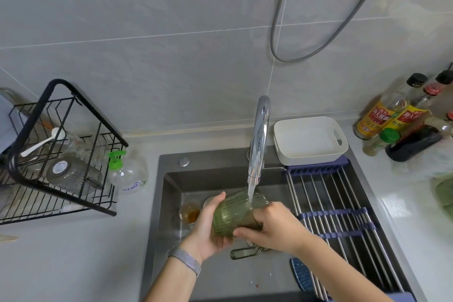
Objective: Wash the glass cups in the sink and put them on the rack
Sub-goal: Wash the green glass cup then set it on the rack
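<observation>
Rinsing green ribbed glass cup (231, 213) under faucet (258, 140) stream, over sink (171, 203) | long axis tilted, mouth up-right toward spout | left hand (208, 225) cups base side, fingers curled round it | right hand (272, 225) grips rim side | black rack (61, 154) well left, so left hand nearer | another cup (190, 212) waits below.

Ribbed green glass cup (232, 216), black wire rack (58, 154), dark grey sink (171, 193), white tub (310, 140), green-capped soap bottle (126, 171), pale grey wall tiles (147, 32)
</observation>
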Available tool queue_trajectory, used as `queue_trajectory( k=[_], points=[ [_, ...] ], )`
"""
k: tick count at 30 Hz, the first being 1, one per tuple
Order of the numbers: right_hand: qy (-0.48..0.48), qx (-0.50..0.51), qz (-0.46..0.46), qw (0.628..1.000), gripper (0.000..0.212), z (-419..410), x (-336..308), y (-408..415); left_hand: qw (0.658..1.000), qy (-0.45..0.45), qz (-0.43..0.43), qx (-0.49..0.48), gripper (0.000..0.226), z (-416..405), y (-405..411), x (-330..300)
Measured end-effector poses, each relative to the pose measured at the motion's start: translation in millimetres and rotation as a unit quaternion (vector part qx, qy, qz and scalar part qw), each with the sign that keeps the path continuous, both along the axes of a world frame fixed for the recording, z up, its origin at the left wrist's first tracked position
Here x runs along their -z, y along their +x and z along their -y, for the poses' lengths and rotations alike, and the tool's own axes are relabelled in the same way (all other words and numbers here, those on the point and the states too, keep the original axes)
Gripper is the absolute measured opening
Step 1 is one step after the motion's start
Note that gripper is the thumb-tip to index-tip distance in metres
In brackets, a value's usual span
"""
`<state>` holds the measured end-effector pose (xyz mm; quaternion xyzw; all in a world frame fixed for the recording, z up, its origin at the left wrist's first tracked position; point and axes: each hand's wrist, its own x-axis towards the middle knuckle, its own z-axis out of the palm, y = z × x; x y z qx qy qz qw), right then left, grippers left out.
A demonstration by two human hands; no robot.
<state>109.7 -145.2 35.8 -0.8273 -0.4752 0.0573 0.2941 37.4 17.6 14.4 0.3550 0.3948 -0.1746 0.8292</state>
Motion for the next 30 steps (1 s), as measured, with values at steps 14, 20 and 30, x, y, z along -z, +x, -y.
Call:
queue_trajectory(
  k=[14, 20, 30],
  points=[
    [0.097, 0.130, -0.355, 0.921, 0.061, -10.1, -7.3, -18.4, 0.999, 0.000, 0.028, -0.016, 0.049, 2.0, 2.5, -3.8],
    [-0.081, -0.109, 0.022, 0.991, 0.040, 26.0, -1.4, -0.5, 1.000, -0.023, 0.000, -0.013, 0.052, -6.7, 1.3, -2.7],
    [-0.059, -0.110, 0.025, 0.992, 0.018, 17.7, -8.1, -13.4, 0.997, -0.026, -0.047, 0.046, 0.048, -6.3, 1.2, 1.1]
  ],
)
